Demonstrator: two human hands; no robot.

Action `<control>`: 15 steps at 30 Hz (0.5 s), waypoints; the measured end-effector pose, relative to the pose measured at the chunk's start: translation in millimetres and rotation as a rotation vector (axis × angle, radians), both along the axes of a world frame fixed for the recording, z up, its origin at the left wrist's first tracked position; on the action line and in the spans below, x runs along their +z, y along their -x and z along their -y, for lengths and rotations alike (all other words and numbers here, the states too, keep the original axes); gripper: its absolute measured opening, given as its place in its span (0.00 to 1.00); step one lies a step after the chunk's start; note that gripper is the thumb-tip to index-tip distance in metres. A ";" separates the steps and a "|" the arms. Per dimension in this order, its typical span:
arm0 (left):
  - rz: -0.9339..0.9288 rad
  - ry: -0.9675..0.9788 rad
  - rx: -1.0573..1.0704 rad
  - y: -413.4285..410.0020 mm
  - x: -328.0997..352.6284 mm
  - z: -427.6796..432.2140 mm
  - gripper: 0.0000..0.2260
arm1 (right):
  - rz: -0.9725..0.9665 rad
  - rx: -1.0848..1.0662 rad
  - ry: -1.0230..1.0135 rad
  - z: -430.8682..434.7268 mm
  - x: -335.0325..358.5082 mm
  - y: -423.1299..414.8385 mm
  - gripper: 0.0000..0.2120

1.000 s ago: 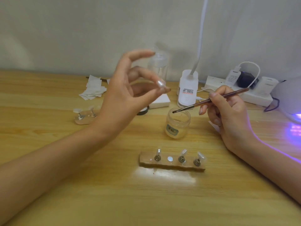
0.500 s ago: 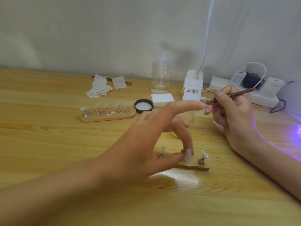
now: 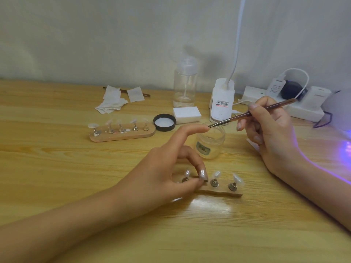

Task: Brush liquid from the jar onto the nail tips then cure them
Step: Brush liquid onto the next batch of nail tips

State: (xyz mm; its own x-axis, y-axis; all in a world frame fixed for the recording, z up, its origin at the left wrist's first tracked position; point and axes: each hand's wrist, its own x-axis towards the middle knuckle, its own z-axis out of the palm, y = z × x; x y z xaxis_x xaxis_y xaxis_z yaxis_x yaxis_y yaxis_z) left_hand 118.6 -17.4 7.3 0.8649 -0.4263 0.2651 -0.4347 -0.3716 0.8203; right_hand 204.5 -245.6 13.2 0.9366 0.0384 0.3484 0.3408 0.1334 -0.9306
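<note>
My left hand (image 3: 161,168) is down at the near wooden holder (image 3: 220,192), thumb and middle finger pinching a nail tip stand at its second slot; the tip itself is mostly hidden by my fingers. Three clear nail tips (image 3: 216,175) stand on the holder's other pegs. My right hand (image 3: 269,133) grips a thin brown brush (image 3: 266,109), its bristle end hovering over the rim of the open glass jar (image 3: 210,143) just behind the holder. My left index finger points toward the jar.
A second wooden holder (image 3: 121,134) with several tips lies back left, beside the jar's black lid (image 3: 164,122) and a white block (image 3: 187,114). Behind stand a clear pump bottle (image 3: 185,86), a lamp base (image 3: 221,103) and a power strip (image 3: 303,109). A UV lamp (image 3: 340,109) glows purple at the right edge.
My left hand came down from eye level, where it held a nail tip, to the holder's empty second slot. The right hand and brush stayed over the jar.
</note>
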 end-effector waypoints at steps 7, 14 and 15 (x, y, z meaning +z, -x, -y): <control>0.045 -0.154 0.024 -1.2 8.2 4.9 0.36 | -0.006 -0.022 -0.008 -0.1 2.1 0.7 0.12; 0.171 -0.216 0.075 1.2 7.5 20.3 0.41 | -0.011 -0.013 -0.016 0.1 2.4 0.2 0.11; 0.194 -0.225 0.088 1.5 6.7 20.8 0.41 | -0.012 -0.011 -0.018 0.0 2.1 0.1 0.11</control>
State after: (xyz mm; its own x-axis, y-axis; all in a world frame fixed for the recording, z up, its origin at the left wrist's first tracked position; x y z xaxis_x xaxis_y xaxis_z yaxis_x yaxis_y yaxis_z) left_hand 117.1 -38.1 14.0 0.8432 -0.4192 0.3365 -0.5337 -0.5778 0.6175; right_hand 204.4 -245.6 15.4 0.9410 0.0221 0.3376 0.3310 0.1462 -0.9322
